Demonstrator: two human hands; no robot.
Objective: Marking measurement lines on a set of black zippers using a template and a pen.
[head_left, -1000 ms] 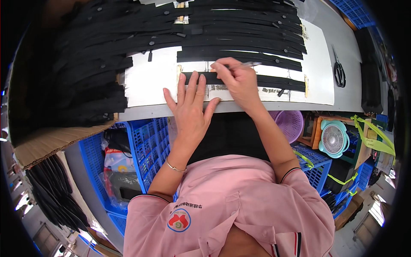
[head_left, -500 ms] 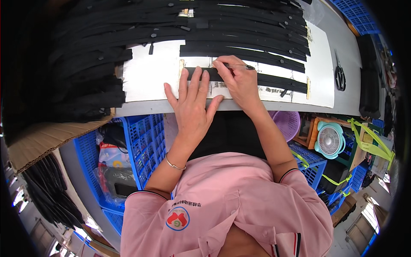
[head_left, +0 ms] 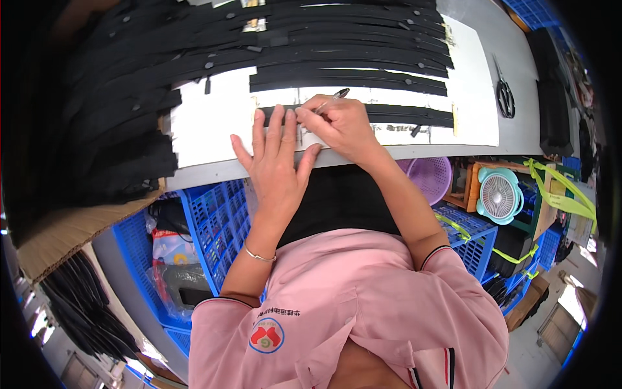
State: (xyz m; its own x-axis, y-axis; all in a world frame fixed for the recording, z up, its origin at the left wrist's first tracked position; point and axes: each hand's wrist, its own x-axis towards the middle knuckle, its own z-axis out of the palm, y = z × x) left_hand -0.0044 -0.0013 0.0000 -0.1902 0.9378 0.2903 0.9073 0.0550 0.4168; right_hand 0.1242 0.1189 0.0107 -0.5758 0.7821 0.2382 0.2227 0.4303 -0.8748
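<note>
A black zipper with a small dark pull lies lengthwise across a white board. My left hand rests flat on it near its left end, fingers spread and the thumb by the board's near edge. Just right of those fingers, my right hand grips a clear-barrelled pen with a black end. The pen leans up and to the right; its tip is hidden behind my fingers, over the zipper. Dark marks and thin lines show on the board around the zipper.
More black zippers lie in rows beyond, with a dark heap at left. Black scissors lie on the grey table to the right. Below the edge are blue crates, a purple basket and a turquoise fan.
My right hand has drawn the pen from the zipper's far edge toward me across it, and the pen stands steeper. My left hand stays flat on the zipper. The whole view has shifted slightly.
</note>
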